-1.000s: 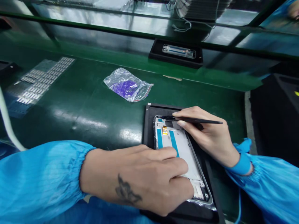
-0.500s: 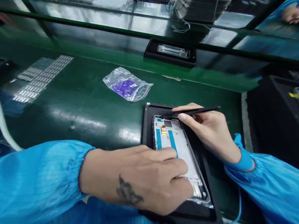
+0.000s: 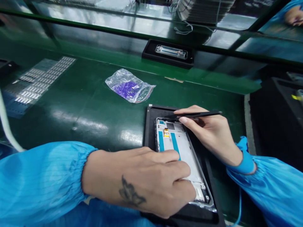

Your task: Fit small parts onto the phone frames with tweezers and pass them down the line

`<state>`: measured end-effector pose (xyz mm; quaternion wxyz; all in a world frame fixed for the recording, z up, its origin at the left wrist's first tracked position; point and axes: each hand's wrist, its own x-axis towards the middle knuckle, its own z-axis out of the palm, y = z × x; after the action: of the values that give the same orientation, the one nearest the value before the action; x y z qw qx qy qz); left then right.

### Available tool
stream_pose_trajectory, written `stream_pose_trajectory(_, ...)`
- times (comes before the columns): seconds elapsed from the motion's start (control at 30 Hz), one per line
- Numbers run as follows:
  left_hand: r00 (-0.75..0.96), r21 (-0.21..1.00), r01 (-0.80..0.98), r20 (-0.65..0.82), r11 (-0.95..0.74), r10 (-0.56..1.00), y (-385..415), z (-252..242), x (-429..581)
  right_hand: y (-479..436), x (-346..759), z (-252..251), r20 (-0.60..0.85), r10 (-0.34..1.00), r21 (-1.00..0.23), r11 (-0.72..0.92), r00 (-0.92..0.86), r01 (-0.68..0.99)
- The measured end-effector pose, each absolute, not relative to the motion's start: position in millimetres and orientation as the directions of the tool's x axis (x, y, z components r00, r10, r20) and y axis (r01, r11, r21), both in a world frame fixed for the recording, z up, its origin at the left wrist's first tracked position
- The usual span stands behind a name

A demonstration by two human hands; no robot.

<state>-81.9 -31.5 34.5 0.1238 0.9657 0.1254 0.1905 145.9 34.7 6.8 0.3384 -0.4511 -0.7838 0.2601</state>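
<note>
A phone frame [image 3: 188, 157] with a silvery inner plate, blue strips and a small gold-coloured flex connector lies in a black tray [image 3: 148, 126]. My left hand [image 3: 146, 179] is closed over the frame's lower left part, its curled fingertips hidden beneath it. Between the thumb and fingers of my right hand [image 3: 210, 132] is a pair of black tweezers [image 3: 199, 114], held nearly level. Their tips point left at the frame's top edge, where dark small parts are too fine to make out.
A zip bag [image 3: 129, 86] of purple pieces lies beyond the tray. Sheets of small metallic strips [image 3: 42, 78] are at the left. Another black tray [image 3: 149, 55] with a phone frame stands at the back. Dark bins [image 3: 284, 110] are at the right; another person's hand [image 3: 293, 15] shows top right.
The tweezers and my right hand have shifted slightly left. My left hand stays on the phone frame. At the back, the other black tray has slid a little to the left.
</note>
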Motion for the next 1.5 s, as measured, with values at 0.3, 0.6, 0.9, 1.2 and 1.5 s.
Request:
stream_pose_trajectory(0.3,0.904,0.286,0.203,0.312,-0.937,0.291,-32.5,36.2,-82.3,36.8,145.9,11.5,0.226,0.913,-0.75,0.386,-0.34,0.537)
stream_pose_trajectory(0.6,0.905,0.281,0.204,0.312,-0.938,0.29,-32.4,36.7,-81.4,35.9,144.7,11.2,0.204,0.934,-0.747,0.342,-0.293,0.569)
stream_pose_trajectory(0.9,0.909,0.276,0.203,0.305,-0.94,0.286,-32.0,35.7,-81.3,34.6,143.1,12.2,0.191,0.937,-0.755,0.331,-0.294,0.566)
stream_pose_trajectory(1.2,0.914,0.284,0.201,0.29,-0.938,0.284,-31.2,37.1,-82.8,35.9,143.5,12.2,0.212,0.941,-0.74,0.331,-0.264,0.586)
stream_pose_trajectory(1.5,0.909,0.293,0.196,0.304,-0.936,0.285,-32.6,35.8,-82.4,33.3,143.4,14.2,0.22,0.923,-0.736,0.37,-0.316,0.567)
